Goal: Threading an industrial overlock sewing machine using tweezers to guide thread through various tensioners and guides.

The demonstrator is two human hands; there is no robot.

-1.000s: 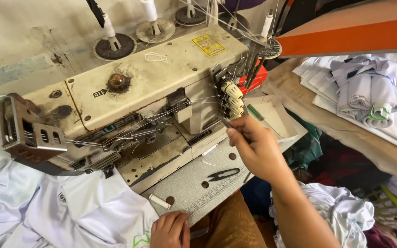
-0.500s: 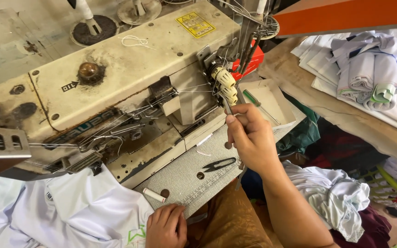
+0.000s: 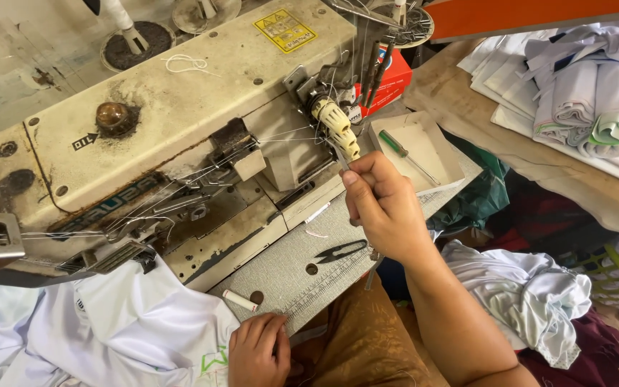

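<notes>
**Threading at the tension knobs**

Cluttered sewing bench, big cream industrial machine (image 3: 180,122) across it. White garment (image 3: 130,337) — soft, limp — lies under the left hand (image 3: 258,351), fingers curled on its edge. Right hand (image 3: 385,208) pinches fine thread (image 3: 339,152) by the tension knobs (image 3: 338,127) — light, slippery, best gripped near its end.

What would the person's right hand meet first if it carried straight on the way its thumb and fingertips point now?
Probably the cream ribbed tension knobs on the sewing machine. The right hand points up and slightly left, pinching a thin tool whose tip already nearly reaches them, though depth is hard to judge.
</notes>
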